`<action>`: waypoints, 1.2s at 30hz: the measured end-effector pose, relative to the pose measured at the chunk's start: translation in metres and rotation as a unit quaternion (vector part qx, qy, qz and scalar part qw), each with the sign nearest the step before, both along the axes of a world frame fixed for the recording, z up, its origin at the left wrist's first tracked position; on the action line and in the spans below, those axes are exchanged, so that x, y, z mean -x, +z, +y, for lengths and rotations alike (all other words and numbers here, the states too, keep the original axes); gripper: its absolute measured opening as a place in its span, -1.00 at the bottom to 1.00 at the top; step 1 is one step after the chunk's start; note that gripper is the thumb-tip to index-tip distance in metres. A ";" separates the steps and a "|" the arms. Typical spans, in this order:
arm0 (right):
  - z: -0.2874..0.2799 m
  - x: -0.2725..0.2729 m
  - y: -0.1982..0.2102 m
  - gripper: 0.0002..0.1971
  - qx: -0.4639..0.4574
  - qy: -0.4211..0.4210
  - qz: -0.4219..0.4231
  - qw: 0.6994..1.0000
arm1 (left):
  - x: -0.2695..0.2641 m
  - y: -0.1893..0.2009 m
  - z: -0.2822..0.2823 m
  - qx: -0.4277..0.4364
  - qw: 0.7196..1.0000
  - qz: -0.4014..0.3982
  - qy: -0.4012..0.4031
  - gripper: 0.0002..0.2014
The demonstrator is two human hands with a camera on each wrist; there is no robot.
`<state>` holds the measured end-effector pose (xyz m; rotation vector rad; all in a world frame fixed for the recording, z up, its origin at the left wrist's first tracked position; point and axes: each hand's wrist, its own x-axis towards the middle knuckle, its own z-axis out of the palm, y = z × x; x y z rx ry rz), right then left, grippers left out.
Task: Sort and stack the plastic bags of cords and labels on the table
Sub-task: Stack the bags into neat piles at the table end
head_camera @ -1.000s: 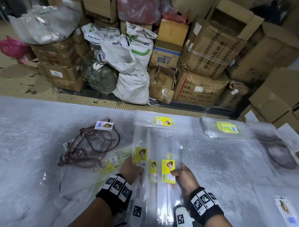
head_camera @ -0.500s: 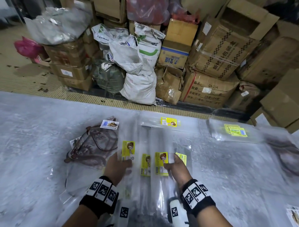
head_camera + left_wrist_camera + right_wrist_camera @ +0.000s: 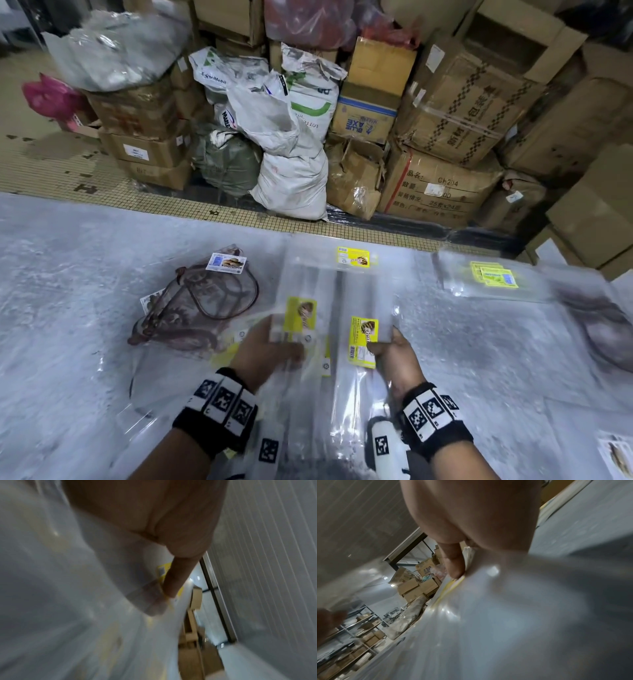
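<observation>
A long clear bag with a yellow label [image 3: 300, 317] is pinched by the left hand [image 3: 265, 349], thumb on top, fingers beneath the plastic. A second long clear bag [image 3: 363, 337] is pinched at its yellow label by the right hand [image 3: 399, 356]. Both bags are held just above the bench [image 3: 68, 274], side by side. Left of the left grip, a clear bag of brown cords [image 3: 195, 301] is seen lying flat. Beyond the right grip, a flat bag holding yellow labels [image 3: 493, 274] is laid.
</observation>
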<state>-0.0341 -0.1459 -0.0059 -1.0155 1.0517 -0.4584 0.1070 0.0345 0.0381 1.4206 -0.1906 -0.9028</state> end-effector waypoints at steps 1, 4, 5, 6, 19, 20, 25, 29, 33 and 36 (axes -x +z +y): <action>-0.001 0.002 -0.001 -0.55 -0.003 -0.006 0.000 1.000 | 0.003 -0.009 -0.006 -0.059 0.997 -0.050 -0.030 -0.64; -0.004 0.008 -0.003 -0.57 -0.008 -0.024 0.007 1.000 | 0.012 -0.034 -0.018 -0.228 0.948 -0.207 -0.080 -0.76; -0.004 0.010 -0.003 -0.57 -0.009 -0.025 0.011 1.000 | 0.016 -0.040 -0.021 -0.263 0.925 -0.253 -0.101 -0.78; -0.004 0.011 -0.003 -0.57 -0.011 -0.024 0.013 1.000 | 0.020 -0.044 -0.024 -0.293 0.901 -0.296 -0.120 -0.79; 0.001 0.017 -0.006 -0.57 -0.023 0.043 0.011 0.999 | 0.020 -0.046 -0.029 -0.348 0.890 -0.275 -0.104 -0.54; 0.002 0.015 -0.005 -0.56 -0.020 0.048 0.012 0.999 | 0.019 -0.044 -0.028 -0.330 0.896 -0.281 -0.099 -0.65; 0.006 0.007 0.011 -0.55 -0.034 0.085 -0.026 0.995 | 0.021 -0.033 -0.020 -0.136 0.974 -0.180 -0.003 -0.68; 0.015 -0.013 0.018 -0.58 -0.003 0.104 -0.009 0.994 | 0.024 -0.022 -0.021 -0.045 0.996 -0.061 0.053 -0.66; 0.024 -0.029 0.017 -0.66 0.035 0.135 0.013 0.990 | 0.026 -0.025 -0.021 -0.029 0.997 -0.020 0.076 -0.69; 0.024 -0.034 0.017 -0.54 0.015 0.159 0.006 0.987 | 0.026 -0.027 -0.021 -0.019 0.996 -0.013 0.088 -0.59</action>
